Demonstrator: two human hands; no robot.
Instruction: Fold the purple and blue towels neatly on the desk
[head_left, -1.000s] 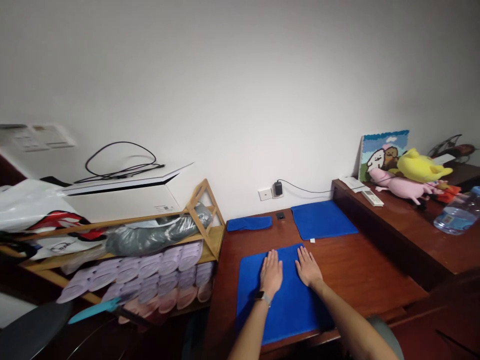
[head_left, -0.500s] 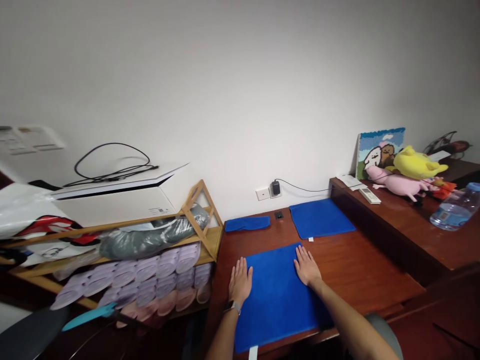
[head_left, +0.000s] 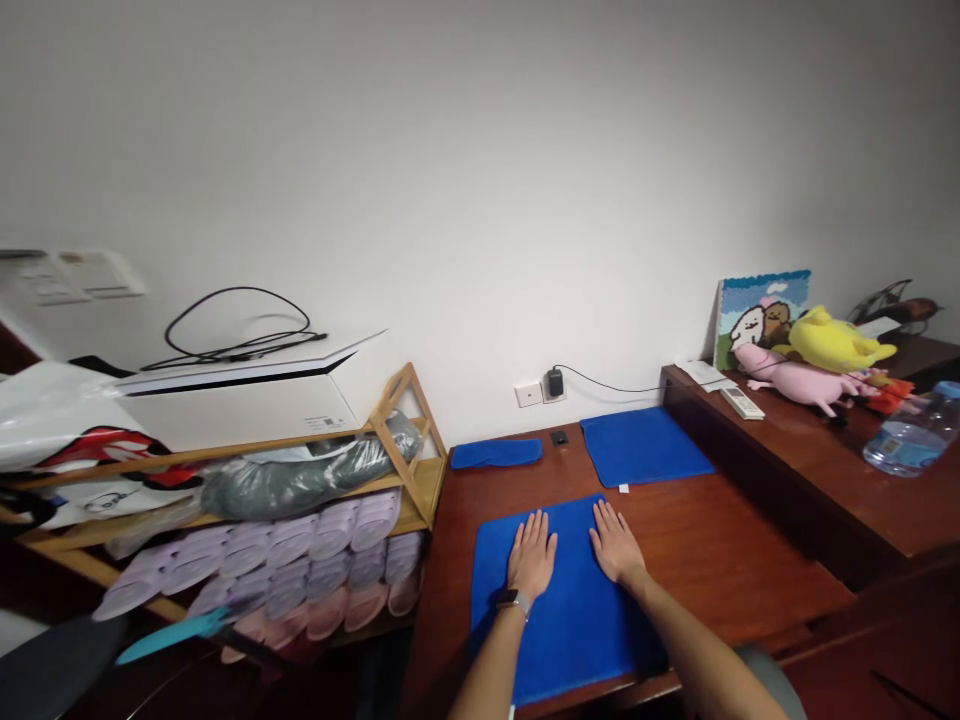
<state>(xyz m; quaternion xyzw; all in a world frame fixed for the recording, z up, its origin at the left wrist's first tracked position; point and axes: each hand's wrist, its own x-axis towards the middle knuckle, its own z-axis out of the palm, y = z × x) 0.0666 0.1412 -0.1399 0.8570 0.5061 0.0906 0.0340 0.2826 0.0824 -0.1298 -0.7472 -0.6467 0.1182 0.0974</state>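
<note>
A blue cloth [head_left: 574, 610] lies spread flat on the brown wooden desk [head_left: 720, 560], reaching its front edge. My left hand [head_left: 532, 555] rests palm down on the cloth's left half, fingers stretched out, a watch on the wrist. On the right edge of the same cloth, my right hand [head_left: 618, 543] lies flat with its fingers extended. Neither hand grips anything. Farther back are a folded blue cloth [head_left: 496, 453] on the left and another flat blue cloth [head_left: 645, 446] on the right, its white tag showing.
On the raised desk section at right are plush toys [head_left: 806, 380], a remote control [head_left: 742, 403] and a water bottle [head_left: 911, 440]. A wooden rack [head_left: 411, 455] with slippers stands left, a white box [head_left: 247, 405] on top. A charger [head_left: 555, 382] is plugged into the wall.
My left hand has moved right, from the cloth's left edge onto its surface. The right hand stays at the right edge. The view has shifted slightly.
</note>
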